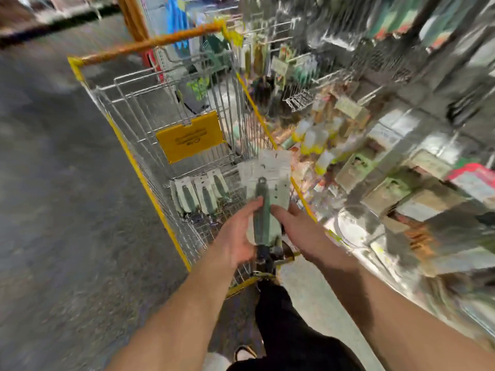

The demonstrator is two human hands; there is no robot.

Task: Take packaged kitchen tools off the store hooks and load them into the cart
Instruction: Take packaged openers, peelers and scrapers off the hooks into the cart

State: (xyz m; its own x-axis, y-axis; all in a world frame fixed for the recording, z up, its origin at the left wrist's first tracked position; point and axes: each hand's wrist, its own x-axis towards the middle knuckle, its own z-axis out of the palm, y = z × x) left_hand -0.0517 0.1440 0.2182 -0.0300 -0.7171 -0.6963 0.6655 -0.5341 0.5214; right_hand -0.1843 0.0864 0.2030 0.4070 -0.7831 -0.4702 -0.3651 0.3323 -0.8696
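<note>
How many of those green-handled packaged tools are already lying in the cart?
3 lie side by side on the cart floor: left, middle and right. The hands, left and right, hold at least one more above it; blur may hide others.

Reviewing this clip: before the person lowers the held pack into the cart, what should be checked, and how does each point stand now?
1. Packaged tool held by both left hand and right hand: ok.
2. Pack is over the cart basket: ok.
3. Free floor space beside packs already loaded: ok.
4. Several cards held together, count: cannot tell, blurred.
5. Pack clear of shelf goods: ok.
</note>
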